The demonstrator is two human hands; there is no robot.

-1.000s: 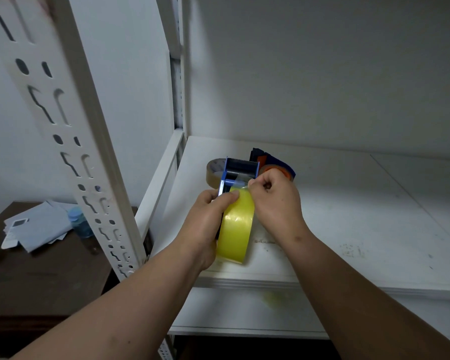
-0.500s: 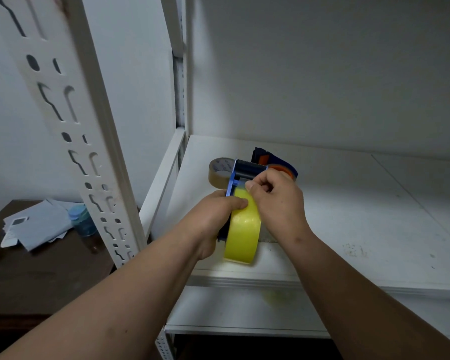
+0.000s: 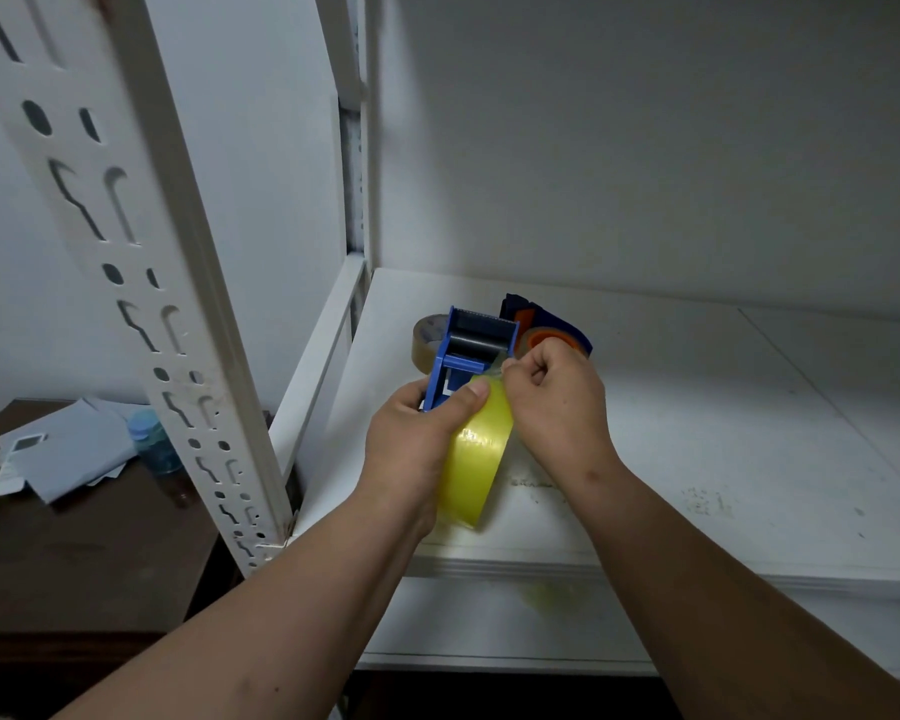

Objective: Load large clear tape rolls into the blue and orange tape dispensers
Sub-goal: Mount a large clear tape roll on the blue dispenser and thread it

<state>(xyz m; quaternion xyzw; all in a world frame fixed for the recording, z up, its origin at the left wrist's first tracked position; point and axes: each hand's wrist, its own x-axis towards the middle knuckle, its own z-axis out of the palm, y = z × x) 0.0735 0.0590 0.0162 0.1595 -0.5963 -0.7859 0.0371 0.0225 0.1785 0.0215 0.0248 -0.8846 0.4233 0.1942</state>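
Two hands, left (image 3: 417, 439) gripping one blue dispenser (image 3: 468, 350) with yellowish roll (image 3: 476, 459), right (image 3: 557, 402) pinching its tape end.

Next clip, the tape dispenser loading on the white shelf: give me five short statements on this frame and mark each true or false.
1. The left hand holds the blue dispenser with the yellowish tape roll. True.
2. The right hand lies flat on the shelf. False: its fingers pinch the tape's free end.
3. A second dispenser, blue and orange, lies behind. True.
4. The brownish roll sits on the dark table. False: it is on the shelf.
5. A bottle stands on the dark table. True.
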